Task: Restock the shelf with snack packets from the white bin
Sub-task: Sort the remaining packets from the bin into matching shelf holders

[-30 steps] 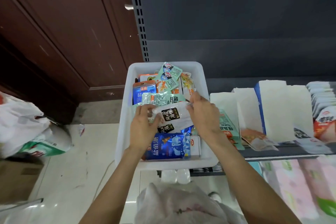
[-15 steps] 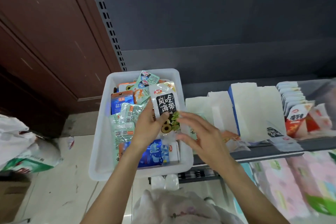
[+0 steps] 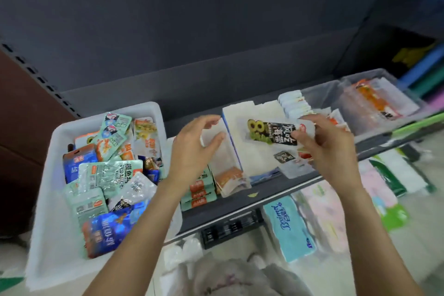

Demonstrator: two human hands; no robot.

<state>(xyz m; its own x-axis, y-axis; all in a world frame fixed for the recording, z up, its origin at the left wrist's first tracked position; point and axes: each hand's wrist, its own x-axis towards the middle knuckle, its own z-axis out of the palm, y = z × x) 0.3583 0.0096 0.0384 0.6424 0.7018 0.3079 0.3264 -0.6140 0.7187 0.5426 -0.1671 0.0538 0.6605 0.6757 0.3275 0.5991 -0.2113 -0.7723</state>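
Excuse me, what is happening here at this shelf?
A person is restocking snacks. The right hand holds a white seaweed packet over the shelf, above the white boxes there. The left hand is open and holds nothing, beside the white bin, which is full of packets.

Open gap (image 3: pixel 192 113) behind shelf packets (image 3: pixel 242 146)

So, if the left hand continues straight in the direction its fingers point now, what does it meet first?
Probably the upright white packets on the shelf: the left hand hovers open just before them, fingertips toward them. Depth is unclear, so this is a guess.
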